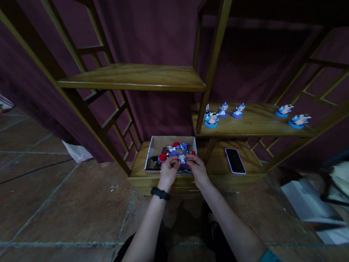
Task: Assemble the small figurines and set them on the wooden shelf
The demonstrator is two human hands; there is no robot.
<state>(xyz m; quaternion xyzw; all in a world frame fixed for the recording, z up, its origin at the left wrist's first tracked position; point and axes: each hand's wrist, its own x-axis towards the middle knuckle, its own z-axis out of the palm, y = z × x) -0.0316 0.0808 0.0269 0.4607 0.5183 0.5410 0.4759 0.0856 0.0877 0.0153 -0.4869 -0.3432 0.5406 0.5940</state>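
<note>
A small purple-and-white figurine (182,159) is held upright between my two hands, over the near side of an open cardboard box (150,153). My left hand (169,169) pinches it from the left, a dark band around that wrist. From the other side, the fingertips of my right hand (198,168) close on it too. Inside the box lie several more figurines in a jumble, red, purple and black, partly covered by my hands. On the shelf to the right, similar purple figurines (222,110) stand beside pink-and-blue figurines (211,120).
The wooden shelf unit (132,79) rises in front of a dark red curtain (153,38). A phone (235,161) lies on the bottom board, right of the box. Another pair of pink-and-blue figurines (299,120) stands near the right shelf end. White boxes (311,204) sit on the tiled floor.
</note>
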